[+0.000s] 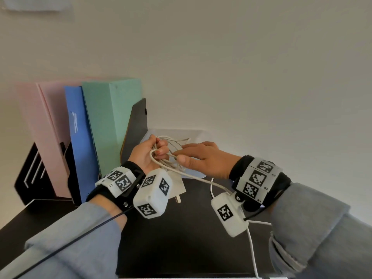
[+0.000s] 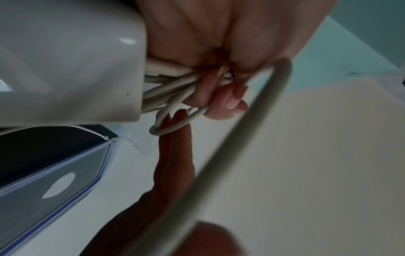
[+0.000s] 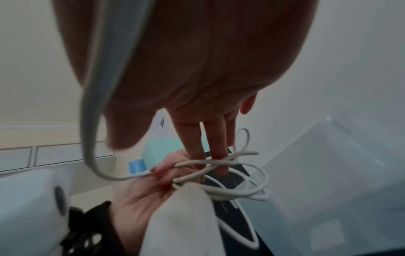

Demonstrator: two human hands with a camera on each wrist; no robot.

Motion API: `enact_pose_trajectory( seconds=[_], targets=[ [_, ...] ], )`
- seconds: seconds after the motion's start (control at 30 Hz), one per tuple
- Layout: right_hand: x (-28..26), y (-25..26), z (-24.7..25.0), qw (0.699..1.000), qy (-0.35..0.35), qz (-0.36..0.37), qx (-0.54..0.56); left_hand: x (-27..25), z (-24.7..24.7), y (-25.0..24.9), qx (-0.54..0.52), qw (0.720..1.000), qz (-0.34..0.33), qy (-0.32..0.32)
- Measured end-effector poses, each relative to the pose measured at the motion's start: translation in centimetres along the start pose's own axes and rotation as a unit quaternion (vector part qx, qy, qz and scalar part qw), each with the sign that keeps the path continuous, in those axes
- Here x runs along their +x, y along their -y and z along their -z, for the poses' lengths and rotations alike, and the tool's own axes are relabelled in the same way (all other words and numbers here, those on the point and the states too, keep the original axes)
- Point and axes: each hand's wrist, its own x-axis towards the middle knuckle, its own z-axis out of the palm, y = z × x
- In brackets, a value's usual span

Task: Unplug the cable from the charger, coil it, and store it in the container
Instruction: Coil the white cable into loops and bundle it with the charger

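My left hand grips a bundle of white cable loops, with its fingers curled round them. The white charger sits just below that palm, prongs toward me; I cannot tell whether the hand holds it or whether the cable is plugged into it. My right hand has straight fingers reaching among the loops. A loose strand runs past its thumb toward the right wrist. The translucent container stands right behind both hands.
Pink, blue and green folders stand in a black file holder on the left. The black desk lies below, against a pale wall. A clear panel with a blue rim shows beneath the left hand. A thin white wire hangs from my right wrist.
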Motion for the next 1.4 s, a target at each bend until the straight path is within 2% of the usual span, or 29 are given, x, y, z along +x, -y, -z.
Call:
enact_pose_trajectory(
  seconds=[0.1,0.23,0.37,0.43,0.53,0.63,0.67,0.77,0.83,0.93,1.03,1.27,1.33,1.4],
  targets=[
    [0.3,0.5,-0.1,1.0,0.01,-0.004,0.009,0.0,-0.7,0.3,0.009,1.0,-0.011,-0.008],
    [-0.4,1.3,0.0,0.986,-0.004,0.006,0.167,0.4,-1.0,0.4,0.012,0.997,-0.049,-0.051],
    [-0.8,1.8,0.8,0.978,-0.001,-0.022,0.206,0.9,-0.6,0.5,0.006,0.99,-0.098,-0.098],
    [-0.9,1.8,1.1,0.97,0.003,-0.033,0.241,0.8,-0.4,0.5,0.019,0.989,-0.107,-0.097],
    [-0.9,1.7,1.7,0.976,-0.028,-0.02,0.216,0.5,-0.5,0.9,0.07,0.989,-0.108,-0.071],
    [-0.8,1.6,2.1,0.976,-0.085,-0.004,0.201,0.5,-1.1,1.4,0.138,0.978,-0.13,-0.083],
    [-0.7,1.5,1.9,0.981,-0.074,-0.012,0.178,0.5,-1.4,1.4,0.143,0.976,-0.139,-0.092],
    [-0.3,1.3,0.1,0.992,0.034,-0.049,0.107,0.6,-2.2,1.3,0.129,0.973,-0.161,-0.108],
    [0.0,1.1,-1.2,0.987,0.06,-0.053,0.141,0.7,-2.5,1.4,0.131,0.973,-0.164,-0.098],
    [0.8,1.0,-1.8,0.969,0.034,-0.074,0.232,0.4,-3.0,2.1,0.202,0.958,-0.181,-0.09],
    [1.4,1.0,-1.8,0.958,0.004,-0.084,0.276,-0.1,-3.2,2.8,0.254,0.943,-0.195,-0.089],
    [1.2,0.9,-1.5,0.955,0.015,-0.071,0.288,-0.1,-3.4,3.2,0.2,0.963,-0.161,-0.078],
    [0.8,0.7,-0.9,0.963,0.012,-0.063,0.262,-0.1,-2.9,3.2,0.286,0.939,-0.176,-0.076],
    [0.3,0.4,0.3,0.984,-0.005,-0.039,0.174,-0.2,-2.4,3.1,0.394,0.896,-0.194,-0.069]
  ],
)
